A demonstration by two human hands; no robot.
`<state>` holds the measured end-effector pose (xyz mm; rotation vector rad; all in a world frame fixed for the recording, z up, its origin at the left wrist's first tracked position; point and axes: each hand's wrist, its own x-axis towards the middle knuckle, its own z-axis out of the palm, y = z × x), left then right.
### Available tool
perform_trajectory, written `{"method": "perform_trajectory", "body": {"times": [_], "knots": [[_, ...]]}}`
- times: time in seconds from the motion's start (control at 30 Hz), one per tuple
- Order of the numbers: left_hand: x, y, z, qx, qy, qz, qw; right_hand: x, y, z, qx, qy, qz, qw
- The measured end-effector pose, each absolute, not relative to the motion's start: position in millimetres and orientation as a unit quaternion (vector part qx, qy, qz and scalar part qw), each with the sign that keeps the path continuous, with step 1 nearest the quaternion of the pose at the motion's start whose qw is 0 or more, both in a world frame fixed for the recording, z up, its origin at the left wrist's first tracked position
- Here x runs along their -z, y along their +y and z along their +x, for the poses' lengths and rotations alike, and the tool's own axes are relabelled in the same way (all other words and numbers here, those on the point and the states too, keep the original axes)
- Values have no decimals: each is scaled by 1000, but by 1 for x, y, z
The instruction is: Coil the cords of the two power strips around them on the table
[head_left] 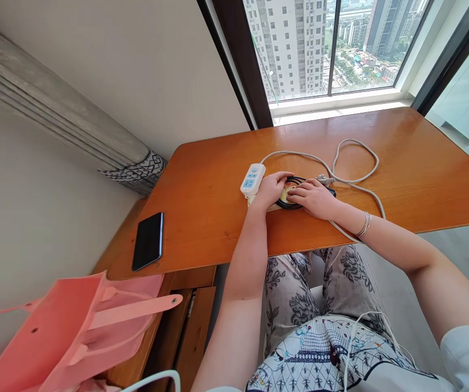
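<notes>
A black cable (287, 205) lies in a coil on the wooden table, near its front edge. My left hand (272, 189) curls around the coil's left side, its fingers reaching over the top. From the right, my right hand (315, 199) presses its fingers onto the same coil. Something pale yellow shows in the middle of the loops, partly hidden by my fingers. Just left of my left hand is a white power strip (253, 180) with blue sockets. A plug (324, 180) lies beside my right hand, and a dark piece shows behind that hand.
A white cord (367, 177) loops over the right part of the table (422, 163). On the left lies a black phone (148, 241). A pink bag-like holder (74, 326) hangs at the lower left, by a wooden drawer unit (195, 321). A window stands behind the table.
</notes>
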<state>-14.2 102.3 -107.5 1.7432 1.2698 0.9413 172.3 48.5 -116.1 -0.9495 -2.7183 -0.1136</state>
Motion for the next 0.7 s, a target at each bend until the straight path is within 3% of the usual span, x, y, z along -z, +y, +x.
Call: {"method": "perform_trajectory", "body": {"times": [0.3,0.53,0.7], "knots": [[115,102,-10,-401,540,599,434,111,58,180,13,-931,-341,130],[116,99,-7,-390,523,661,371,108,66,210,-25,-908,-361,212],[120,101,-8,-372,523,673,368,92,66,226,-55,-869,-479,114]]}}
